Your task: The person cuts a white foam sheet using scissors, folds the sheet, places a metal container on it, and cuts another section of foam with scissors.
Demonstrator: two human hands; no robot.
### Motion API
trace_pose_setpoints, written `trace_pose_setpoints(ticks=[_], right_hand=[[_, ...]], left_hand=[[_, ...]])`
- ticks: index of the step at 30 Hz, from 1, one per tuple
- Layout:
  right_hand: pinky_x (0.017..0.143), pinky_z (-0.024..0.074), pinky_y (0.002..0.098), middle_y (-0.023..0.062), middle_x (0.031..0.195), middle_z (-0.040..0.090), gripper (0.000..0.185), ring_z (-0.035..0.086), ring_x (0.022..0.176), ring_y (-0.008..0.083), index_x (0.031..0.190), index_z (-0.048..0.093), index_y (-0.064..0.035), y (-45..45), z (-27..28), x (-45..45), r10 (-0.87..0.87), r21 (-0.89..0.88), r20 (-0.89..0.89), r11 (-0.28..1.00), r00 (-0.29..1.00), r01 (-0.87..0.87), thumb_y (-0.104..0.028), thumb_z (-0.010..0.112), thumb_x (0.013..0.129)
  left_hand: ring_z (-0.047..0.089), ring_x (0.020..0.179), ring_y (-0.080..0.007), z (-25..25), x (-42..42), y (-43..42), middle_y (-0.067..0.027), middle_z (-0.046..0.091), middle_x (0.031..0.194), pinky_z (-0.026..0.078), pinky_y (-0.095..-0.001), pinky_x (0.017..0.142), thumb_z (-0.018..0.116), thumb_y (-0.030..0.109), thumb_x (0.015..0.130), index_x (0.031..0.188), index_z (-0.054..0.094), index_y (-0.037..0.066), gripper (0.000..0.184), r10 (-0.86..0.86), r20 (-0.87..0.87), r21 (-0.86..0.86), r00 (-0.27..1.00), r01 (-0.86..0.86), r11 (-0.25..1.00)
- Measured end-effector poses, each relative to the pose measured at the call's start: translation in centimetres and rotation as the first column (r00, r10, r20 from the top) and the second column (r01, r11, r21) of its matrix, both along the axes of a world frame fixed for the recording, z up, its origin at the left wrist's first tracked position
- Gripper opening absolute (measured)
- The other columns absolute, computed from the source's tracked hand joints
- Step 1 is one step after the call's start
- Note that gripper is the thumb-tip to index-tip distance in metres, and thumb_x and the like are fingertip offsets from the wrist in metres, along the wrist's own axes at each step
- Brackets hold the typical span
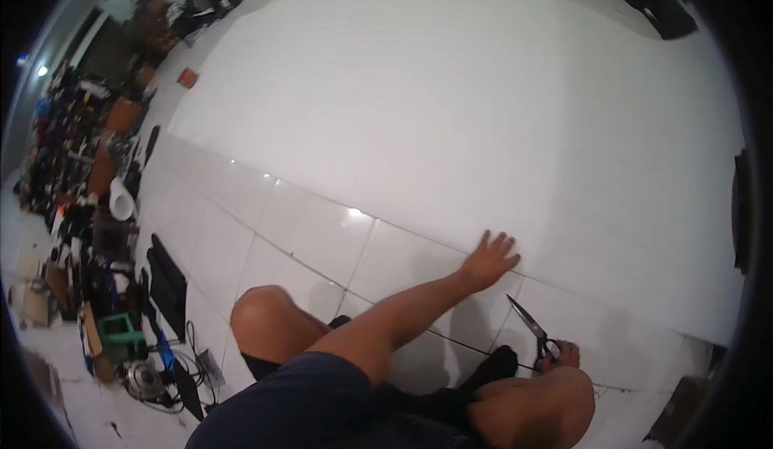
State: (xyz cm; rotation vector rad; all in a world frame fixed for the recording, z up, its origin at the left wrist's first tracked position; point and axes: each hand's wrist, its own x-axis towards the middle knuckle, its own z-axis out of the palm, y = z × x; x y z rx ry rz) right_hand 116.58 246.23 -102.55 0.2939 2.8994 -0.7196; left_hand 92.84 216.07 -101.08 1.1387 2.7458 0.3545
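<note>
A large white sheet (386, 103) covers much of the tiled floor. My left hand (489, 262) lies on the near edge of this sheet, palm down with its fingers spread. To the lower right, beside my knee, my right hand (564, 357) is closed around the handles of a pair of scissors (531, 325). The blades point up and left, over the tiles and short of the sheet's edge. My knee hides part of the right hand and wrist.
White tiles (318, 231) show between my legs and the sheet. Along the left lie many piled items, a green stool (121, 333), cables and a white roll (121, 199). A small orange box (188, 78) sits near the sheet's far left corner. Dark objects (660, 10) stand at the upper right.
</note>
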Motion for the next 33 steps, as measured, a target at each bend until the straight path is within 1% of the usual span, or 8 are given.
trace_pose_setpoints(ticks=[3, 5, 9, 17, 21, 26, 28, 33], right_hand=[[0.094, 0.0459, 0.0412, 0.0193, 0.118, 0.053, 0.053, 0.058, 0.101, 0.0363, 0.121, 0.057, -0.0053, 1.0, -5.0, 5.9, 0.089, 0.068, -0.316, 0.995, 0.945, -0.071, -0.012, 0.069, 0.069], [0.086, 0.0496, 0.0408, 0.0156, 0.110, 0.060, 0.050, 0.062, 0.097, 0.0290, 0.123, 0.055, -0.0072, -3.2, 1.2, 2.4, -0.662, -0.512, 0.553, 0.211, 0.507, 0.833, -0.010, 0.069, 0.075], [0.061, 0.0510, 0.0410, 0.0142, 0.083, 0.062, 0.030, 0.063, 0.069, 0.0260, 0.105, 0.059, 0.0018, -3.0, 2.6, 2.5, -0.209, -0.238, -0.133, 0.956, 0.969, 0.174, -0.017, 0.066, 0.082], [0.074, 0.0493, 0.0453, 0.0165, 0.091, 0.061, 0.035, 0.062, 0.085, 0.0353, 0.106, 0.060, -0.0014, -2.8, 6.4, -1.0, 0.066, -0.014, 0.223, 0.998, 0.973, -0.065, -0.015, 0.067, 0.075], [0.076, 0.0488, 0.0388, 0.0121, 0.096, 0.063, 0.034, 0.062, 0.085, 0.0232, 0.106, 0.060, -0.0028, -2.1, 0.8, 4.3, 0.013, -0.627, 0.518, 0.686, 0.855, 0.369, -0.023, 0.069, 0.081], [0.080, 0.0477, 0.0372, 0.0094, 0.098, 0.063, 0.047, 0.059, 0.093, 0.0188, 0.114, 0.059, -0.0013, -10.5, 6.3, 2.9, -0.342, -0.603, 0.311, 0.650, 0.887, 0.462, -0.038, 0.071, 0.087], [0.065, 0.0443, 0.0256, 0.0006, 0.082, 0.055, 0.039, 0.053, 0.073, 0.0100, 0.103, 0.053, -0.0058, -11.3, 10.1, -0.7, -0.218, -0.643, 0.713, 0.177, 0.667, 0.745, -0.037, 0.071, 0.088], [0.060, 0.0401, 0.0255, -0.0007, 0.073, 0.051, 0.040, 0.050, 0.068, 0.0090, 0.102, 0.052, -0.0071, -13.9, 4.8, -0.4, -0.284, -0.714, 0.607, 0.217, 0.742, 0.666, -0.045, 0.062, 0.093]], left_hand=[[0.035, 0.136, -0.0384, -1.4, -0.1, -0.2, -0.0194, 0.038, 0.147, 0.026, -0.0625, 0.109, 0.059, 0.023, 0.089, 0.132, 0.053, 0.014, 0.045, -0.010, -0.057, 0.018, 0.998, 0.011, 1.000], [0.035, 0.136, -0.0372, 1.9, -0.1, 0.4, -0.0174, 0.041, 0.143, 0.026, -0.0625, 0.109, 0.068, 0.031, 0.083, 0.129, 0.055, 0.014, 0.051, 0.008, 0.066, -0.019, 0.998, -0.006, 1.000], [0.038, 0.133, -0.0379, 0.9, -0.8, 1.8, -0.0173, 0.046, 0.139, 0.030, -0.0554, 0.110, 0.066, 0.028, 0.085, 0.128, 0.055, 0.012, 0.047, -0.075, 0.063, 0.003, 0.995, 0.075, 0.997], [0.046, 0.125, -0.0380, 1.0, -0.5, 2.9, -0.0194, 0.053, 0.129, 0.036, -0.0541, 0.105, 0.065, 0.017, 0.083, 0.128, 0.058, 0.011, 0.046, -0.048, -0.022, 0.005, 0.999, 0.048, 0.999], [0.041, 0.130, -0.0392, 1.0, -0.3, 3.1, -0.0187, 0.050, 0.132, 0.034, -0.0554, 0.108, 0.066, 0.017, 0.083, 0.126, 0.059, 0.010, 0.044, 0.015, 0.069, 0.048, 0.997, -0.019, 0.999], [0.040, 0.132, -0.0404, 1.5, 0.2, 3.4, -0.0189, 0.050, 0.132, 0.031, -0.0562, 0.110, 0.065, 0.016, 0.084, 0.123, 0.060, 0.010, 0.041, 0.068, 0.119, 0.084, 0.991, -0.078, 0.993], [0.040, 0.132, -0.0410, 1.7, 0.2, 3.4, -0.0191, 0.050, 0.133, 0.031, -0.0565, 0.110, 0.065, 0.016, 0.084, 0.122, 0.061, 0.010, 0.039, 0.079, 0.137, 0.100, 0.987, -0.093, 0.991], [0.042, 0.129, -0.0415, 1.5, 0.0, 3.3, -0.0204, 0.050, 0.130, 0.036, -0.0512, 0.106, 0.067, 0.014, 0.083, 0.117, 0.062, 0.008, 0.035, 0.077, 0.148, 0.193, 0.986, -0.105, 0.975]])
